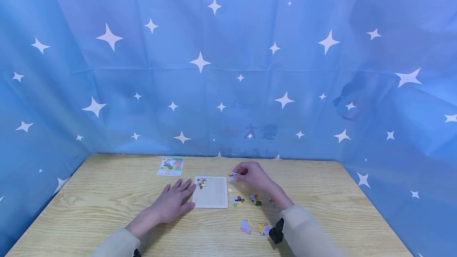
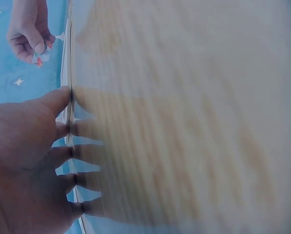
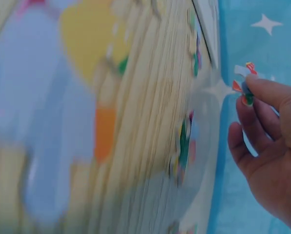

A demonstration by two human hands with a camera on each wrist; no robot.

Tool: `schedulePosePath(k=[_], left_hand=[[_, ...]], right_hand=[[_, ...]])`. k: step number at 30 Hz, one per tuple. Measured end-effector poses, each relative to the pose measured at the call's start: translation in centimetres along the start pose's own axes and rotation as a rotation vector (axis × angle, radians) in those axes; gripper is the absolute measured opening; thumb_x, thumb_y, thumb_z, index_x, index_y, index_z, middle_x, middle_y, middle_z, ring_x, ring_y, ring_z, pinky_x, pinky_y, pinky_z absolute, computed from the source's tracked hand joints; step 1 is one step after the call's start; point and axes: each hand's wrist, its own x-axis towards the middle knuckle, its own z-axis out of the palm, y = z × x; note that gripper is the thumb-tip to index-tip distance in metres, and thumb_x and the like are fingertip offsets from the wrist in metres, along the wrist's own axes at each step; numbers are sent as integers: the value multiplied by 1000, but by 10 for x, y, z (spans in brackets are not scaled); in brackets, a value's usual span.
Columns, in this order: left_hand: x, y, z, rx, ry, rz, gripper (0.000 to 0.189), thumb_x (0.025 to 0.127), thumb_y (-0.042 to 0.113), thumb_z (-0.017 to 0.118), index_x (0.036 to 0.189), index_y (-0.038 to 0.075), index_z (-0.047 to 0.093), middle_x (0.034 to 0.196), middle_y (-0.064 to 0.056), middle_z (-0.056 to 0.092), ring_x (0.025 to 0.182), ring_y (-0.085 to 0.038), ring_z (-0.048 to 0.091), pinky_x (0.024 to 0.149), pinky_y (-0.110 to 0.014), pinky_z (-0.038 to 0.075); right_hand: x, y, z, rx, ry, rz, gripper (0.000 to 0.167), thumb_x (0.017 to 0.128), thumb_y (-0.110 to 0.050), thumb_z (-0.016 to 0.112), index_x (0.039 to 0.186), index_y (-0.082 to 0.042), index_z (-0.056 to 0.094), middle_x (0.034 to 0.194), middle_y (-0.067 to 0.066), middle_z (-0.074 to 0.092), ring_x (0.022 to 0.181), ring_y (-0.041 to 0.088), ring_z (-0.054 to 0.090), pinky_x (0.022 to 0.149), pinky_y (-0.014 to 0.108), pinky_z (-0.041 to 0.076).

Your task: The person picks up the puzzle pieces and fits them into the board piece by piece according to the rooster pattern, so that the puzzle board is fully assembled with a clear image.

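Red-patterned puzzle piece (image 1: pixel 232 176) within right grip (image 1: pixel 253 174)

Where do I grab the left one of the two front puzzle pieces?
I'd probably pinch the left piece by its near and far edges, from above and its left: it lies flat on the table, and the right piece sits close on its other side.

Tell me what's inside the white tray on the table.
One puzzle piece lies in the far left corner of the white tray, with pale floor showing around it. The floor beneath that piece is covered; the left hand hides bits of the left rim.
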Motion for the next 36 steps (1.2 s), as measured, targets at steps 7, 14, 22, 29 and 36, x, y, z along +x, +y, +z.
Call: schedulePosePath(k=[7,14,22,29,36], left_hand=[[2,-1,1,-5,1,5,59,104,31,61,152,0,47,159,-26,37,146,-54,26,108,-78,20],[0,6,-5,0,-16,-15,60,104,34,62,151,0,48,159,-26,38,146,-54,26,109,-78,21],[4,-3,1,11,-14,-7,59,104,34,61,152,1,48,159,-24,38,146,-53,26,108,-78,21],[4,-3,0,11,-11,-1,60,104,34,61,152,1,48,159,-25,38,146,-54,27,108,-78,21],[3,-2,-1,8,-17,-13,60,104,34,61,152,1,47,159,-25,37,146,-53,26,109,-77,21]], right_hand=[[10,-12,17,-4,-36,-26,9,96,-8,73,104,-11,76,90,-3,69,79,14,62,70,32,52],[20,-22,33,-19,-83,-12,9,96,-11,74,105,-12,76,90,-6,68,81,12,62,72,32,53],[26,-27,42,13,-103,-30,11,97,-9,73,108,-7,74,93,-3,69,83,12,64,74,31,54],[30,-31,49,10,-96,-28,10,94,-8,75,104,-6,76,90,-3,69,82,11,63,73,29,53],[34,-32,55,-6,-86,-17,9,95,-11,75,104,-9,78,90,-6,70,84,10,63,77,32,53]])
